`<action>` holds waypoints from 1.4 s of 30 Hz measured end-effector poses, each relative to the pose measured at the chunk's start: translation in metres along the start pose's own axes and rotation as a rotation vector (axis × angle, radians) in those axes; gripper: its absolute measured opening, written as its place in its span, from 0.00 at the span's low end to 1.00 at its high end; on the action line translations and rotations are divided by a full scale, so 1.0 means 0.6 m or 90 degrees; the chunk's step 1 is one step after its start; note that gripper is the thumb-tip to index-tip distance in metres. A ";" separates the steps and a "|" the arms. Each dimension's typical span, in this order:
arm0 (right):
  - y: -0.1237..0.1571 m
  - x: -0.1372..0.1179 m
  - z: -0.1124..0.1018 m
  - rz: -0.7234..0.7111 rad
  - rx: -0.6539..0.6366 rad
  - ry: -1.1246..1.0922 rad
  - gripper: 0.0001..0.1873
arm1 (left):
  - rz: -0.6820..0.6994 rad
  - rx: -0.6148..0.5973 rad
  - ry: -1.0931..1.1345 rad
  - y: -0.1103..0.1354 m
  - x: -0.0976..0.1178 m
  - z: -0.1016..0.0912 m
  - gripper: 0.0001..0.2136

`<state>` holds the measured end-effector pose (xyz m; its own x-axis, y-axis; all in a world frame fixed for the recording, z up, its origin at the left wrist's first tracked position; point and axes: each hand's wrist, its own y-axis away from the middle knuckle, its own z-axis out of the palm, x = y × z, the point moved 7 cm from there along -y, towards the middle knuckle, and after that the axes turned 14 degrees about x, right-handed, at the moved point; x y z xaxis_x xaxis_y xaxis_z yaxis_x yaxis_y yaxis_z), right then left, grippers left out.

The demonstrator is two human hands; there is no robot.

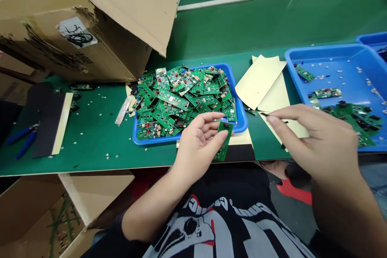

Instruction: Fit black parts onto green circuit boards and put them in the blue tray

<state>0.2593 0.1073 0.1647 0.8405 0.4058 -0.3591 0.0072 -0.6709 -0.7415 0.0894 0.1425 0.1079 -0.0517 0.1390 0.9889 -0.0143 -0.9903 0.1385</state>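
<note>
My left hand (199, 137) holds a small green circuit board (224, 141) between thumb and fingers, just in front of a blue tray (240, 109) heaped with several green circuit boards (184, 98). My right hand (317, 137) is to the right, thumb and forefinger pinched on a small dark piece (264, 114) that I cannot make out, held over tan sheets (263, 80). The two hands are a short way apart above the table's front edge.
A second blue tray (338, 64) at the right holds some boards and small bits. An open cardboard box (90, 28) stands at the back left. Blue-handled cutters (22, 139) and a black pad (45, 117) lie at the left. Another box (45, 213) sits below the green table (90, 137).
</note>
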 end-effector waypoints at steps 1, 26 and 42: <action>0.001 -0.009 0.005 -0.014 -0.027 -0.040 0.05 | -0.004 -0.010 0.006 -0.001 0.001 0.002 0.13; 0.004 -0.071 0.035 -0.133 -0.070 0.011 0.10 | 0.063 0.020 0.031 0.011 0.010 0.027 0.08; -0.003 -0.041 0.035 -0.087 -0.084 -0.015 0.13 | 0.264 0.024 -0.184 0.019 0.024 0.016 0.11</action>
<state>0.2270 0.1114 0.1628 0.8141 0.5116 -0.2747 0.1922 -0.6838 -0.7039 0.0983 0.1329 0.1243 0.2337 -0.2678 0.9347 -0.0145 -0.9622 -0.2720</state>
